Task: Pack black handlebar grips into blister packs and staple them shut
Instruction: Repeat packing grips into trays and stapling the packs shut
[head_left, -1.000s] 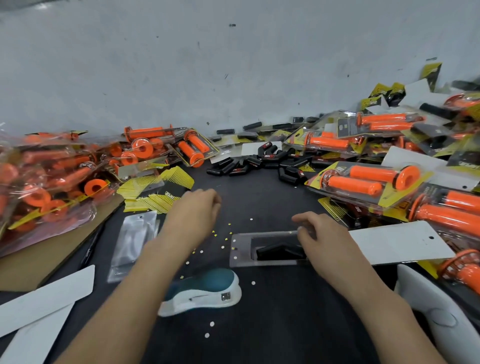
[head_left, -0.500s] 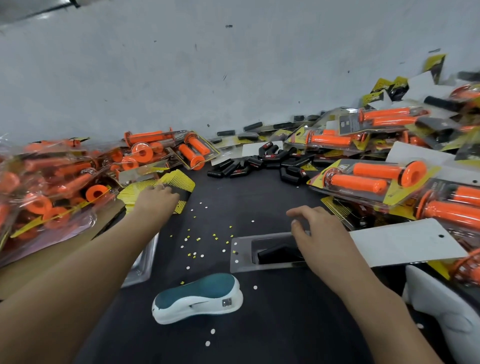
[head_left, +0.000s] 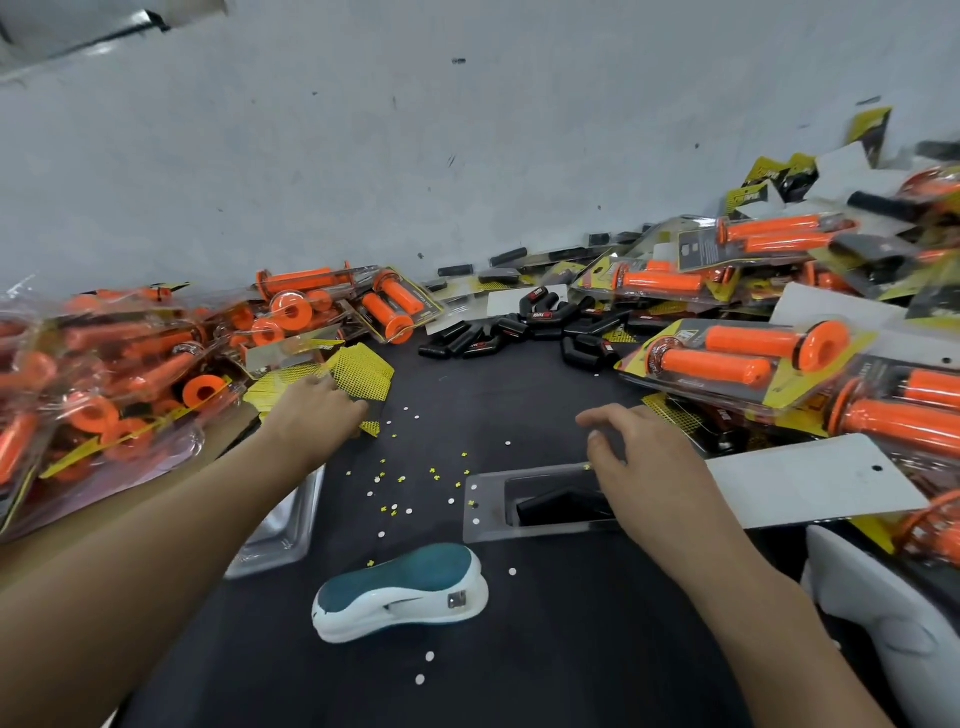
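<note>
Black tabletop (head_left: 571, 654), walled on both sides by heaps of packed orange grips (head_left: 737, 353). A white backing card (head_left: 810, 483) lies at your right, its near end running under your right hand (head_left: 654, 473). That hand rests across the clear blister pack (head_left: 485, 512), fingers loosely spread and lightly bent, gripping nothing. One black handlebar grip (head_left: 556, 504) already sits in the pack's cavity, and the loose black grips (head_left: 498, 338) lie in a pile by the wall. The stapler (head_left: 400, 587) waits untouched just in front of the pack. Your left hand (head_left: 317, 410) lies on the fanned yellow insert cards (head_left: 363, 366), fingers curved down over them; whether they pinch a card cannot be told. The step in hand appears to be fetching one insert. Slide a single card off the fan with your fingertips, so that its neighbours stay put, and hold the pack flat with your right hand until the card is seated. Align the edges before you reach for the stapler. The yellow cards and the red-and-white bands on the black grips carry printing, but none of it is legible here.
</note>
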